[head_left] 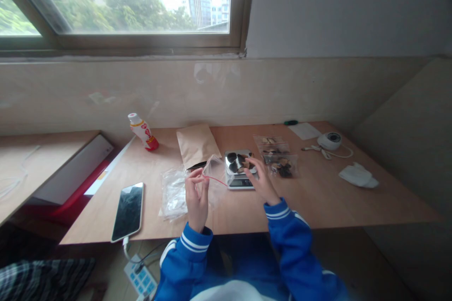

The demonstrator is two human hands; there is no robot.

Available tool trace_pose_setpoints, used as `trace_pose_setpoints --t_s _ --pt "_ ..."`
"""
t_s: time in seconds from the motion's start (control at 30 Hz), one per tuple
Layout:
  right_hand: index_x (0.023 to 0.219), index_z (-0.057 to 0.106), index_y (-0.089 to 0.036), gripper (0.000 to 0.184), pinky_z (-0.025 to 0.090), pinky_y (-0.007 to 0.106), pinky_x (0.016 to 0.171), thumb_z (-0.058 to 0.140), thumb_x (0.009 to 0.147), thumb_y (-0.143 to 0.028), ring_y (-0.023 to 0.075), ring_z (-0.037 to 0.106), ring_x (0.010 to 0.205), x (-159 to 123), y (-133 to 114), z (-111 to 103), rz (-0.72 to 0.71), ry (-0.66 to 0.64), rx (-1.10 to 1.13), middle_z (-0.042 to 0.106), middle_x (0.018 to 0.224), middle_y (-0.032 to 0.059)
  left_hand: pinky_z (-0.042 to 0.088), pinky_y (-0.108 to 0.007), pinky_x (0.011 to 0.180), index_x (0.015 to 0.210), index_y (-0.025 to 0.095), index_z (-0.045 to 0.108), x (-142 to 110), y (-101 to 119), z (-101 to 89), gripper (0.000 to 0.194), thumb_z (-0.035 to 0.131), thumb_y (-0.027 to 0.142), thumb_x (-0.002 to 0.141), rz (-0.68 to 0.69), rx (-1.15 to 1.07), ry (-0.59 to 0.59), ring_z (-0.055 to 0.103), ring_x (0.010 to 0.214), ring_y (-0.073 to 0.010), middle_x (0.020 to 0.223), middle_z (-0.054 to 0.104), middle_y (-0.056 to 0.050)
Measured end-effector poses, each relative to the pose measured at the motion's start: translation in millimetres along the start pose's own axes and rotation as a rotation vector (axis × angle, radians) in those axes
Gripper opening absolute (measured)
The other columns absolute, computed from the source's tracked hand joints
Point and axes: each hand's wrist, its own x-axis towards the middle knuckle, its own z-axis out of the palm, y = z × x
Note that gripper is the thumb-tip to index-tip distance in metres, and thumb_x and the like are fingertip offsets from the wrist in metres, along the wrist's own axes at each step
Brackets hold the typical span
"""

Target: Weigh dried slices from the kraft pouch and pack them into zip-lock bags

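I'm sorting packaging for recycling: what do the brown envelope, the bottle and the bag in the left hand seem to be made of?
Envelope: probably matte paper, judging by its plain brown, dull surface.
Bottle: likely smooth plastic, given its rounded shape and white cap.
Bag in the left hand: thin, clear, shiny plastic; the desk shows through.

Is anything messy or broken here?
The beige wall has whitish patches, maybe where something peeled off. Beside the brown window frame, its lower right corner looks chipped. A crumpled white cloth or tissue lies on the brown wooden table. I see no spill.
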Motion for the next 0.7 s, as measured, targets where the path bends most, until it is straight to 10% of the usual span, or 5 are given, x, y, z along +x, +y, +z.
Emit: trace_pose_setpoints --t_s 0.27,0.7 --pt "0.123 0.059 -0.025 0.046 0.032 0.051 0.107 0.06 0.081 -0.043 0.0305 0.039 0.131 39 75 0 -0.044 -0.156 -0.299 0.046 0.136 0.0134 0.034 -0.047 0.108 0.088 0.024 0.03 -6 -18 19.1 0.014 0.039 0.033 0.094 -0.173 -0.012 0.001 0.036 0.136 -0.0238 0.129 0.05 -0.021" --pt "0.081 0.072 -0.022 0.031 0.048 0.042 0.094 0.067 0.074 -0.052 0.0258 0.058 0.105 25 73 6 -0.012 0.148 -0.15 0.051 0.113 0.0098 0.028 -0.053 0.111 0.088 0.023 0.032 -23 1 37.4 0.011 0.035 0.031 0.095 -0.154 -0.057 -0.04 0.034 0.138 -0.0252 0.141 0.041 -0.024"
